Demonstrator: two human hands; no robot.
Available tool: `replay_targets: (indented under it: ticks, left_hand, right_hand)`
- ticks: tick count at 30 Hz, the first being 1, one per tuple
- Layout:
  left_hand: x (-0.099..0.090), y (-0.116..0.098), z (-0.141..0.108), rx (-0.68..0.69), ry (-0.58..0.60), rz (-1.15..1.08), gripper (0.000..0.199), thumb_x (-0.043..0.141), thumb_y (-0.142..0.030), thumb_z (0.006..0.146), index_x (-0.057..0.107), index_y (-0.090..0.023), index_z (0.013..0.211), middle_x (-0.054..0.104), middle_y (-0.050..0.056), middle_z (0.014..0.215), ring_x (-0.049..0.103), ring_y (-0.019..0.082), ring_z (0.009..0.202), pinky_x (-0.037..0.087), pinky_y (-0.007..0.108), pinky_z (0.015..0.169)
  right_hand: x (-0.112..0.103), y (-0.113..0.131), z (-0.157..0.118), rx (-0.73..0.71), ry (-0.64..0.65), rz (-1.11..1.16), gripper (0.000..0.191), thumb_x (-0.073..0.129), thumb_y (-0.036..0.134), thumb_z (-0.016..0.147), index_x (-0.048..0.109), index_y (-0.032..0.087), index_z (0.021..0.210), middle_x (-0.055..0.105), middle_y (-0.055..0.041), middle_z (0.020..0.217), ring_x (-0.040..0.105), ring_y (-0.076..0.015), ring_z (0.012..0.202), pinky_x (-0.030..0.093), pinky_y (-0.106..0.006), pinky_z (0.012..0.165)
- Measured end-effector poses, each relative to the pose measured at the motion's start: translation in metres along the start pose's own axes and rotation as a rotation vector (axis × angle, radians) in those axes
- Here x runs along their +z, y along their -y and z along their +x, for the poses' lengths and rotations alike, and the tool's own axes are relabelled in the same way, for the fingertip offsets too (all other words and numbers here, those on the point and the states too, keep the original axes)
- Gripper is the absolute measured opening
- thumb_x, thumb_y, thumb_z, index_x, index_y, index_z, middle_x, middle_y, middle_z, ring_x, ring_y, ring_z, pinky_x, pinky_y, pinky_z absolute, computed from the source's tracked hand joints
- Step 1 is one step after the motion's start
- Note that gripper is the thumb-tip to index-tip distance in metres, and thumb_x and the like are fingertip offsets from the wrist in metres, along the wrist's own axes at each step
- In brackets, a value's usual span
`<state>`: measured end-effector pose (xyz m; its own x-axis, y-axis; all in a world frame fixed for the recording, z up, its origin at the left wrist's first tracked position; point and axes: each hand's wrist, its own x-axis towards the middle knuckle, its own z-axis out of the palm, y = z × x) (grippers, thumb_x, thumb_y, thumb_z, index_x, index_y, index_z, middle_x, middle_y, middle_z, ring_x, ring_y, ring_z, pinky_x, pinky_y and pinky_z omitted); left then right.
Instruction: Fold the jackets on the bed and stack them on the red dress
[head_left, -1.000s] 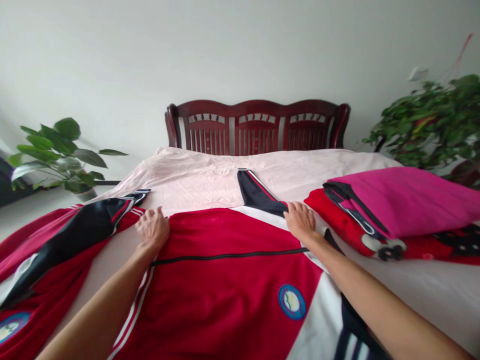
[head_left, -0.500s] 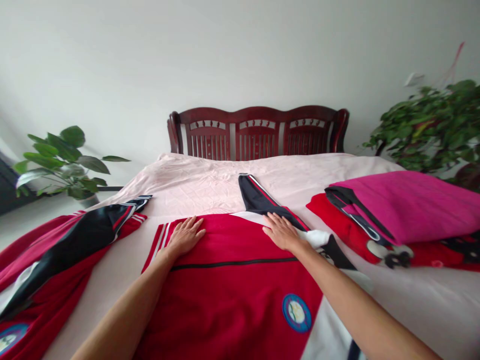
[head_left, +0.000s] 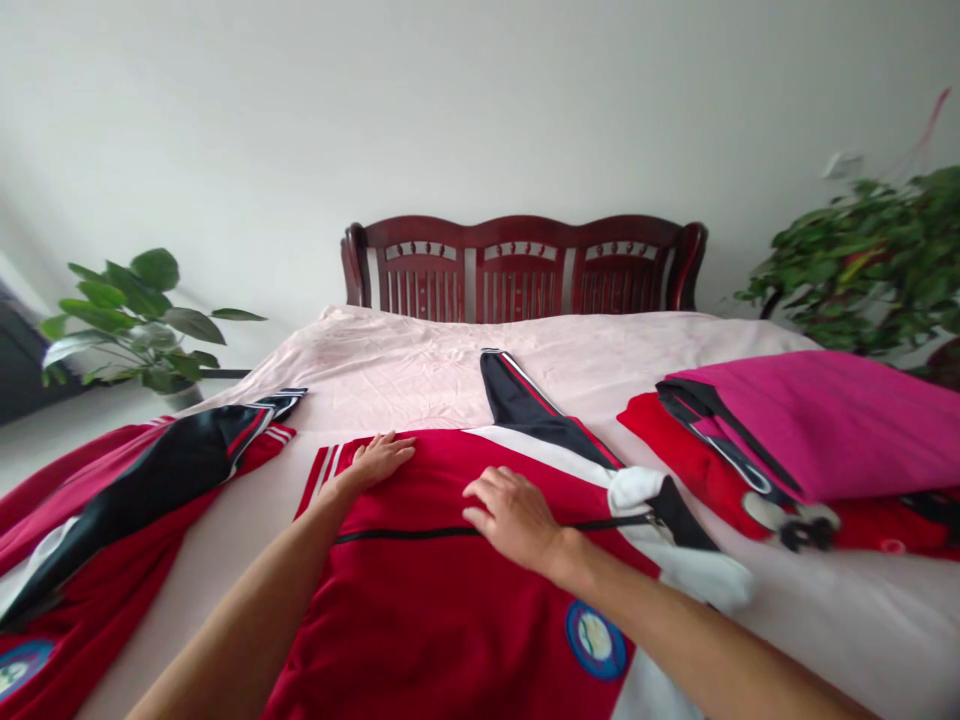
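Touching creased jacket (head_left: 420, 610) — left hand (head_left: 379, 461)

We count two hands, our left hand (head_left: 380, 459) and our right hand (head_left: 517, 515). We see two red jackets, a middle jacket (head_left: 420, 610) and a side jacket (head_left: 142, 580), and two round patches (head_left: 595, 640), one on each. We find two plants, a left plant (head_left: 139, 320) and a right plant (head_left: 862, 265), one wooden seat back (head_left: 521, 235), one pink sheet (head_left: 397, 375) and one clothes pile (head_left: 817, 430).

Jacket (head_left: 420, 600) on sheet (head_left: 390, 375), between second jacket (head_left: 142, 500), left, and folded clothes (head_left: 810, 425), right; backrest (head_left: 525, 235) behind.
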<state>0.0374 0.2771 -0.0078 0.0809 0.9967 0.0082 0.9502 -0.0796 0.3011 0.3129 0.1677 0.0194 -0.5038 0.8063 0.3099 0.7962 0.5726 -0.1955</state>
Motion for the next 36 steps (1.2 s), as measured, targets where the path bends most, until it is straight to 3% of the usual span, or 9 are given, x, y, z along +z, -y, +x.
replay_targets:
  ticks: [2, 5, 9, 16, 21, 24, 28, 31, 36]
  left_hand:
    - [0.001, -0.003, -0.001, -0.01, 0.03, 0.01, 0.052, 0.037, -0.053, 0.095, 0.055, -0.036, 0.141, 0.041, 0.007, 0.158, 0.032, 0.035, 0.147, 0.025, 0.061, 0.115]
    - [0.001, -0.005, -0.004, -0.003, 0.063, 0.028, 0.054, 0.032, -0.051, 0.096, 0.049, -0.036, 0.146, 0.036, 0.007, 0.161, 0.028, 0.035, 0.149, 0.021, 0.064, 0.115]
    - [-0.002, -0.004, -0.004, 0.01, 0.073, 0.045, 0.054, 0.027, -0.049, 0.098, 0.049, -0.036, 0.145, 0.037, 0.007, 0.16, 0.028, 0.034, 0.149, 0.023, 0.062, 0.116]
    - [0.01, -0.01, -0.012, 0.027, -0.033, 0.109, 0.056, 0.035, -0.048, 0.097, 0.043, -0.033, 0.15, 0.033, 0.008, 0.162, 0.024, 0.036, 0.15, 0.022, 0.061, 0.116]
    - [0.016, -0.012, -0.019, 0.041, -0.114, 0.141, 0.055, 0.037, -0.048, 0.097, 0.043, -0.031, 0.149, 0.034, 0.009, 0.162, 0.026, 0.036, 0.149, 0.023, 0.057, 0.116]
    - [0.015, -0.011, -0.019, 0.061, -0.15, 0.13, 0.053, 0.037, -0.046, 0.098, 0.048, -0.028, 0.146, 0.038, 0.011, 0.159, 0.031, 0.035, 0.147, 0.025, 0.055, 0.115]
    - [0.012, -0.012, -0.02, 0.071, -0.213, 0.086, 0.05, 0.037, -0.042, 0.099, 0.056, -0.022, 0.14, 0.047, 0.012, 0.153, 0.039, 0.033, 0.143, 0.03, 0.05, 0.115]
    - [0.01, -0.015, -0.024, 0.069, -0.279, 0.028, 0.049, 0.034, -0.037, 0.099, 0.056, -0.019, 0.138, 0.054, 0.012, 0.147, 0.046, 0.028, 0.137, 0.031, 0.042, 0.116]
    - [-0.007, -0.01, -0.054, 0.052, -0.361, -0.093, 0.047, 0.034, -0.029, 0.097, 0.056, -0.017, 0.137, 0.056, 0.009, 0.143, 0.051, 0.02, 0.132, 0.036, 0.029, 0.113]
  right_hand:
    - [0.009, 0.03, 0.0, -0.068, 0.04, 0.052, 0.03, 0.069, 0.046, 0.086, 0.066, 0.024, 0.105, 0.065, -0.0036, 0.103, 0.056, -0.0226, 0.099, 0.046, -0.035, 0.088]
    - [0.022, 0.051, -0.001, -0.102, 0.114, 0.035, 0.016, 0.066, 0.036, 0.089, 0.065, 0.022, 0.094, 0.064, -0.0036, 0.098, 0.055, -0.0212, 0.096, 0.046, -0.032, 0.082]
    - [0.029, 0.052, -0.01, -0.203, 0.156, 0.013, 0.008, 0.055, 0.019, 0.093, 0.063, 0.02, 0.09, 0.064, -0.0037, 0.095, 0.054, -0.0189, 0.09, 0.044, -0.03, 0.079]
    - [0.028, 0.051, -0.017, -0.247, 0.098, 0.199, 0.009, 0.055, 0.022, 0.094, 0.063, 0.021, 0.09, 0.065, -0.0019, 0.094, 0.056, -0.0177, 0.09, 0.045, -0.03, 0.085]
    - [0.021, -0.004, -0.008, 0.029, -0.043, 0.197, 0.031, 0.045, 0.027, 0.099, 0.06, 0.019, 0.124, 0.062, -0.0101, 0.131, 0.053, -0.0209, 0.124, 0.039, -0.038, 0.109]
    - [0.018, -0.065, -0.012, 0.212, 0.075, -0.054, 0.051, 0.042, 0.037, 0.1, 0.046, 0.013, 0.145, 0.044, -0.0164, 0.153, 0.037, -0.0279, 0.143, 0.028, -0.047, 0.118]
    - [0.018, -0.122, -0.022, 0.269, 0.13, -0.244, 0.058, 0.036, 0.041, 0.101, 0.038, 0.013, 0.151, 0.034, -0.014, 0.159, 0.027, -0.0259, 0.148, 0.023, -0.045, 0.121]
    - [0.017, -0.128, -0.024, 0.279, 0.139, -0.278, 0.057, 0.032, 0.042, 0.101, 0.035, 0.016, 0.152, 0.033, -0.0114, 0.161, 0.027, -0.0244, 0.149, 0.022, -0.045, 0.121]
    - [-0.008, -0.1, -0.024, 0.366, 0.212, -0.322, 0.051, 0.037, 0.038, 0.1, 0.042, 0.02, 0.148, 0.043, -0.0113, 0.155, 0.035, -0.0263, 0.144, 0.023, -0.05, 0.119]
